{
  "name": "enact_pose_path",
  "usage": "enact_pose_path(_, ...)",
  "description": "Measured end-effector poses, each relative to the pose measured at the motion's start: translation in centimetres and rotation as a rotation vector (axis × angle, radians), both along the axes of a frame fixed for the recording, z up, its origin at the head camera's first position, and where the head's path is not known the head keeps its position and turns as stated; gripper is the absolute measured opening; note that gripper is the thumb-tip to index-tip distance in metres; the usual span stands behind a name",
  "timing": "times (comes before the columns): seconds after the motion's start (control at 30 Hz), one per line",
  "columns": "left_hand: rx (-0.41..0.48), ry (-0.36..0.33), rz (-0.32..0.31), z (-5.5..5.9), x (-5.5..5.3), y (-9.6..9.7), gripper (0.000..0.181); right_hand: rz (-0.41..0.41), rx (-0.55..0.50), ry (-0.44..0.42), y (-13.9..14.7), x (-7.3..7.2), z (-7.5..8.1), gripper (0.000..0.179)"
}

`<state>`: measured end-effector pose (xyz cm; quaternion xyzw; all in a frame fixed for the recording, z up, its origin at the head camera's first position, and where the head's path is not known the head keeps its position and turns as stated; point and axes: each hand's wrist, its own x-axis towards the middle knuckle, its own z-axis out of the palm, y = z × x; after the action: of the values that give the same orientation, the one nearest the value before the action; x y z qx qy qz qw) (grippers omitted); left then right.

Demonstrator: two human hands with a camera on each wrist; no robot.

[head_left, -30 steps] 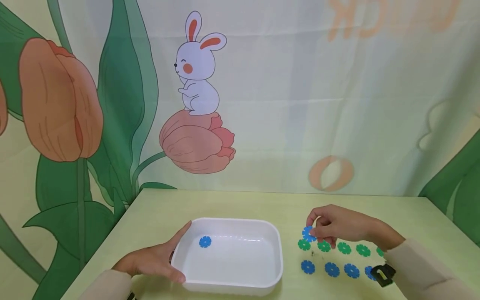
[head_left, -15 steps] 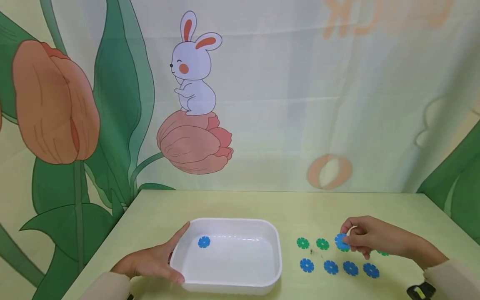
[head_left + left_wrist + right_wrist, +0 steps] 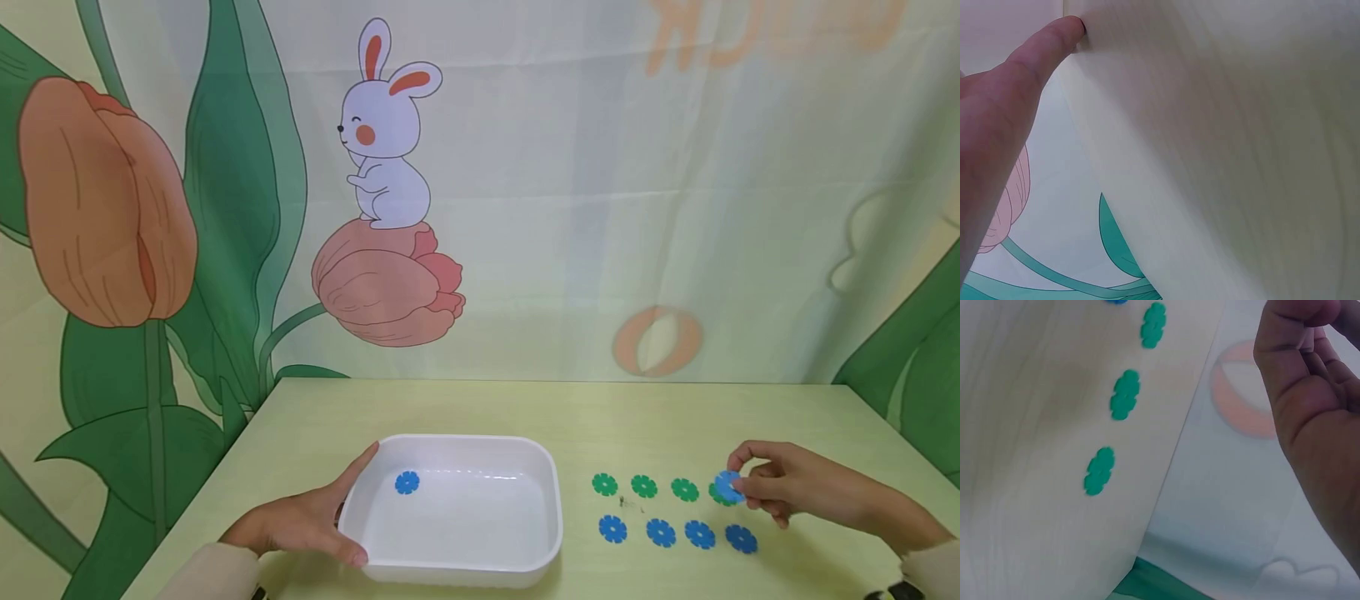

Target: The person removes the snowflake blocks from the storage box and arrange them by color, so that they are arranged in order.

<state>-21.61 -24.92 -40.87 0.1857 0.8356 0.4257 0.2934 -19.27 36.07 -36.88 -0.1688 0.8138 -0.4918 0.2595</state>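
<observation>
My left hand [image 3: 303, 521] grips the left end of a white plastic tub [image 3: 465, 575], thumb at the near corner and a finger along the far one; the left wrist view shows only part of the hand [image 3: 1016, 81]. Inside the tub lies one blue snowflake disc [image 3: 407, 482]. My right hand [image 3: 795, 483] pinches another blue snowflake disc [image 3: 727, 485] between thumb and fingertips, over a partly covered green snowflake disc [image 3: 716, 497]. In the right wrist view the hand [image 3: 1322, 387] has curled fingers, and the held disc is out of sight.
Right of the tub, several green discs [image 3: 643, 486] form a back row and several blue discs [image 3: 661, 532] a front row. The wooden table [image 3: 450, 408] ends at a printed curtain [image 3: 525, 250]. Small dark marks [image 3: 622, 502] lie between the rows.
My right hand has moved rightward along the green row with the blue disc in it, uncovering green discs on the left. The left hand and tub have stayed put.
</observation>
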Motion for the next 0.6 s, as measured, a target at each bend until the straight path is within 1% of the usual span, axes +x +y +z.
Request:
enact_pose_path(0.13,0.007,0.003,-0.004,-0.1,0.0,0.0,0.137,-0.053,0.03,-0.024,1.1,0.3,-0.6,0.019)
enact_pose_path(0.2,0.01,0.003,-0.005,-0.1,0.0,-0.1,0.137,-0.071,0.027,-0.042,1.6,0.4,-0.9,0.019)
enact_pose_path(0.47,0.015,0.0,-0.008,-0.1,0.0,-0.1,0.137,-0.101,0.026,-0.083,3.6,0.9,-2.1,0.021)
enact_pose_path(0.6,0.012,0.004,-0.007,-0.1,0.0,-0.1,0.137,-0.129,0.034,-0.101,4.5,1.3,-3.0,0.02)
